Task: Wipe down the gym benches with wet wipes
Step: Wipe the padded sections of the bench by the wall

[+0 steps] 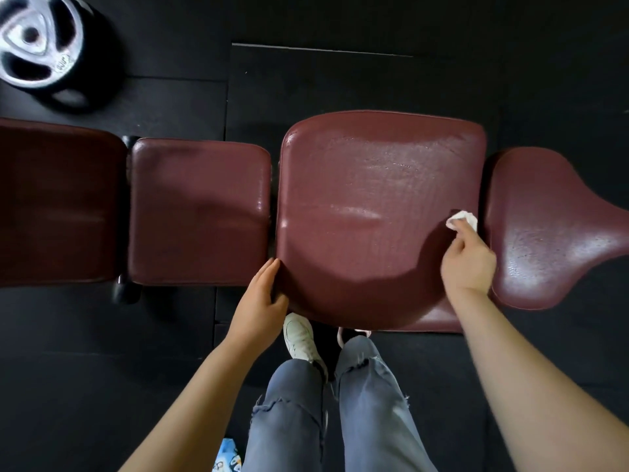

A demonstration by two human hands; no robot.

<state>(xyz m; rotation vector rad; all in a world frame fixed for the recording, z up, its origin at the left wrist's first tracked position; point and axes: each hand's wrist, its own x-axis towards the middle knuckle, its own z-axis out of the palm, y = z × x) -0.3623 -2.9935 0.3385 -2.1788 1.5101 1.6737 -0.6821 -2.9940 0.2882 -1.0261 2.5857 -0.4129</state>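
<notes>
The white wet wipe (462,219) is bunched into a wad at the right edge of the large maroon bench pad (374,206), just beside the gap to the flared pad (551,229). It is too crumpled to show a long axis. Your right hand (469,262) presses it to the vinyl, fingers curled round it, forearm reaching in from the lower right. Your left hand (261,301) rests on the pad's near left corner, fingers straight and together along the edge, thumb against the front side. The pads run in a row left to right, with a smaller square pad (199,212) further left; the large one shines in wet streaks. Black rubber flooring (340,80) lies beneath, and a weight plate (37,42) sits at the far left.
</notes>
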